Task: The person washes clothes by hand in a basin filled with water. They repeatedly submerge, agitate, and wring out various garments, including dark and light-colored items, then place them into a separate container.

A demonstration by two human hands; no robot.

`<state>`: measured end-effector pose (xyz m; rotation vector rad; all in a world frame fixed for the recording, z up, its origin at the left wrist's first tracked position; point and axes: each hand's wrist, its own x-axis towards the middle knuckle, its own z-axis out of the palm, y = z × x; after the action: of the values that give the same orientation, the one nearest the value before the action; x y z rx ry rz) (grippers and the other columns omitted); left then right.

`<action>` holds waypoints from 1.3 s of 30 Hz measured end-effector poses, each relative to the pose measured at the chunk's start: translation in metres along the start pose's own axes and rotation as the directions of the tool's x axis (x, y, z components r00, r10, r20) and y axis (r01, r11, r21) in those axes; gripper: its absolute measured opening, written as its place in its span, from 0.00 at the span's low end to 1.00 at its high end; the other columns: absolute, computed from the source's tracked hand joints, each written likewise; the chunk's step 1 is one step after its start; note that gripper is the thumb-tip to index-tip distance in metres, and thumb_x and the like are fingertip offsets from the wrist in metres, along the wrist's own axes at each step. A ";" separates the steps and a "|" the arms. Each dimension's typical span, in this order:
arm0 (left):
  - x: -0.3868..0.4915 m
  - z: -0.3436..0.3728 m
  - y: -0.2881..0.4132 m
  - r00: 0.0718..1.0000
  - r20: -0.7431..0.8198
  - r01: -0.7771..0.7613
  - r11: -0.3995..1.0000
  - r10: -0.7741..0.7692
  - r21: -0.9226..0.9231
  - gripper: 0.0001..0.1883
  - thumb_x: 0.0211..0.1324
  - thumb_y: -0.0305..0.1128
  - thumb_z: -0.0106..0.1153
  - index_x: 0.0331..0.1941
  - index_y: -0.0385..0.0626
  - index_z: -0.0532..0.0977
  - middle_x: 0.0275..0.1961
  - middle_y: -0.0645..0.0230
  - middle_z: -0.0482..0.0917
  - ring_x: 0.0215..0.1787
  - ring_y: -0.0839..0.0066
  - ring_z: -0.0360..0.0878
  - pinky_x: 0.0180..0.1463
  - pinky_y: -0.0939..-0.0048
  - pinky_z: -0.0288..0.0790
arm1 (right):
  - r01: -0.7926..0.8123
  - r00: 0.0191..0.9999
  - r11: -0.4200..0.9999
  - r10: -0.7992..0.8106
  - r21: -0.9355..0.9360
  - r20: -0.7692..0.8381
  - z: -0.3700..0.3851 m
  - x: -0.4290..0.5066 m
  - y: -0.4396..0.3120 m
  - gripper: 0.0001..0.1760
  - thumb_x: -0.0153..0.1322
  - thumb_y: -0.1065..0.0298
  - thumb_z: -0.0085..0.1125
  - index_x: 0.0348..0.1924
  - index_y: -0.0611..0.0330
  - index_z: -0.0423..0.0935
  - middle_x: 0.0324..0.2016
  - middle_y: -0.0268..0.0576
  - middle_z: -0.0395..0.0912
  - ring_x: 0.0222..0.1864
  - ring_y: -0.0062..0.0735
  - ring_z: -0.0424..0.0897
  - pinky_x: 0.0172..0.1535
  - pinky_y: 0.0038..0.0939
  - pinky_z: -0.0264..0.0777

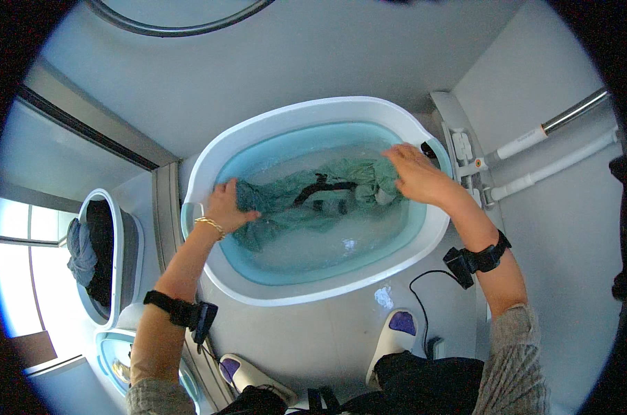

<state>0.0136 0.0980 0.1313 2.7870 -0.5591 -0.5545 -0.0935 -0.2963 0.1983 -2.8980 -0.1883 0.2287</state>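
Observation:
A white oval tub (303, 297) with a light blue inner wall stands on the floor before me, partly filled with cloudy water (293, 262). Soaked green cloth (272, 194), perhaps a garment, stretches across the water, with a black strap or trim (334, 185) at its middle. Over the cloth's left end is my left hand (228, 207), thumb and fingers spread. My right hand (420, 176) reaches over the tub's right side, fingers extended beside the bunched right end of the cloth. Neither hand shows a clear grip, though contact with the cloth is hard to judge.
Left, beyond a door track (167, 207), a second tub (117, 259) holds dark and grey-blue cloth (81, 251). Below it is a light blue basin (106, 363). Mop-like poles (521, 142) lean at right. A cable (420, 290) hangs from my right forearm device.

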 end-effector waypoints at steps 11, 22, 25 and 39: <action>0.036 0.038 0.010 0.928 0.372 0.022 1.000 -0.027 0.017 0.28 0.52 0.46 0.57 0.54 0.41 0.74 0.49 0.56 0.81 0.47 0.61 0.81 0.51 0.63 0.74 | 0.095 0.877 0.922 -0.256 0.376 0.407 0.100 0.053 -0.136 0.63 0.57 0.55 0.74 0.72 0.59 0.38 0.63 0.66 0.56 0.62 0.63 0.66 0.65 0.47 0.62; -0.007 -0.112 0.070 0.985 0.110 0.079 0.221 0.134 -0.972 0.15 0.62 0.46 0.51 0.39 0.48 0.77 0.35 0.69 0.79 0.38 0.74 0.80 0.46 0.64 0.75 | 0.573 0.768 0.636 -0.197 0.516 -0.609 0.002 0.072 -0.188 0.59 0.56 0.63 0.76 0.73 0.51 0.46 0.66 0.53 0.57 0.58 0.53 0.72 0.64 0.41 0.63; -0.015 -0.145 0.074 0.965 0.085 0.077 0.044 0.247 -0.996 0.23 0.61 0.50 0.51 0.46 0.41 0.73 0.33 0.65 0.78 0.39 0.75 0.79 0.43 0.63 0.75 | 0.581 0.809 0.534 -0.295 0.615 -0.508 -0.036 0.081 -0.182 0.48 0.59 0.68 0.72 0.70 0.53 0.58 0.63 0.46 0.67 0.59 0.37 0.72 0.63 0.36 0.63; -0.005 -0.045 0.113 0.941 -0.236 -0.271 0.120 0.243 -0.955 0.43 0.38 0.45 0.76 0.60 0.40 0.69 0.50 0.59 0.80 0.52 0.68 0.79 0.60 0.66 0.70 | 0.245 0.967 -0.152 0.103 0.957 -0.231 -0.188 0.078 -0.224 0.12 0.72 0.59 0.59 0.44 0.54 0.74 0.34 0.42 0.76 0.39 0.35 0.75 0.46 0.37 0.72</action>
<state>-0.0085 0.0058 0.2079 1.3291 -0.4049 -0.5125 -0.0094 -0.1093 0.4212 -1.1711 -0.0502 -0.0456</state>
